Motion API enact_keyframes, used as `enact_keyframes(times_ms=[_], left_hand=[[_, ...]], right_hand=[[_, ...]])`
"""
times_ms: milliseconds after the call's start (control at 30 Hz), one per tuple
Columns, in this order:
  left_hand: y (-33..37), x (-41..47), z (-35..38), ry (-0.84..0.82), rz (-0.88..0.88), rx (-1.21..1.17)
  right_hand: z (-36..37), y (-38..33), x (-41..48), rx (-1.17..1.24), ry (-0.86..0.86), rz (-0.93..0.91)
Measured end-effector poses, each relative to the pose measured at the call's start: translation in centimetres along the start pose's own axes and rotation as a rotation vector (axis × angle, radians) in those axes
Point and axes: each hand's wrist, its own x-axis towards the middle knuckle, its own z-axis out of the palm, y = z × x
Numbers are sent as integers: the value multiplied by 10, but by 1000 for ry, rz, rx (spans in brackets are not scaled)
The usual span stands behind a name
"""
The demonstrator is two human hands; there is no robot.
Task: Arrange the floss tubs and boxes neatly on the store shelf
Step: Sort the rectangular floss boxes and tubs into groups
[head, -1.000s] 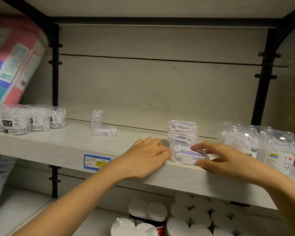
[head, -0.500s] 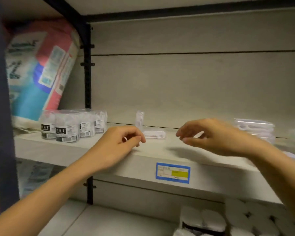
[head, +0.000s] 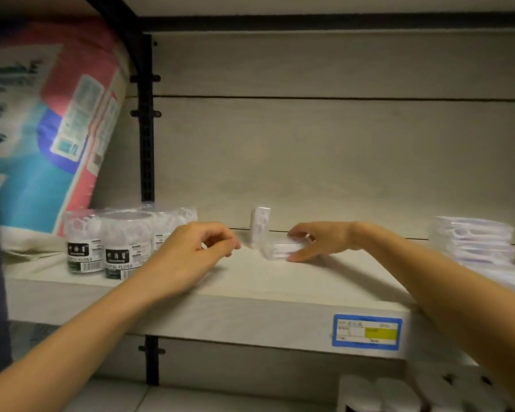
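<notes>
Floss box [head: 281, 251] — where does it sit, and who has it?

Flat on the shelf [head: 250, 292], mid-span, just in front of a second box [head: 260, 226] that stands on end near the back wall. The right hand [head: 318, 240] has its grip closed on the flat one, thumb at the near edge and fingers over the top — a hold suited, I'd judge, to sliding or lifting it toward the stack [head: 473, 242] on the right.

And the left hand [head: 191, 257]?

Resting on the shelf beside the tubs [head: 107, 248], fingers curled to the thumb. It looks empty, though blur makes that hard to confirm. Probably placed for the upright box.

Tubs fine?

Grouped at the left end, labels forward.
</notes>
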Motion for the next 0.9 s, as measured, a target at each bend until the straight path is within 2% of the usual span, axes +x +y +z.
enact_keyframes(times_ms=[67, 100, 200, 300, 467, 600, 667, 800, 833, 900], left_hand=[[-3, 4, 2, 18, 47, 36], [-4, 6, 4, 20, 87, 79], [-5, 14, 8, -34, 252, 227], [-1, 20, 14, -85, 369, 267], [6, 25, 22, 5, 477, 195], [11, 19, 16, 74, 503, 242], [7, 11, 7, 89, 431, 255], [-4, -13, -12, 97, 276, 276], [-6, -18, -15, 95, 258, 293], [-8, -22, -18, 103, 228, 321]], right_hand=[[-3, -2, -5, -22, 22, -16], [-7, -3, -9, 44, 2, -23], [-18, -6, -26, 431, -85, -66], [-25, -5, -41, 669, -208, -126], [-25, -8, -55, 719, -343, -193], [-28, -10, -61, 666, -395, -205], [-35, -10, -60, 610, -264, -181], [-45, -16, -36, 373, 283, -146], [-42, -21, -26, 319, 332, -124], [-32, -34, -4, 279, 309, -57]])
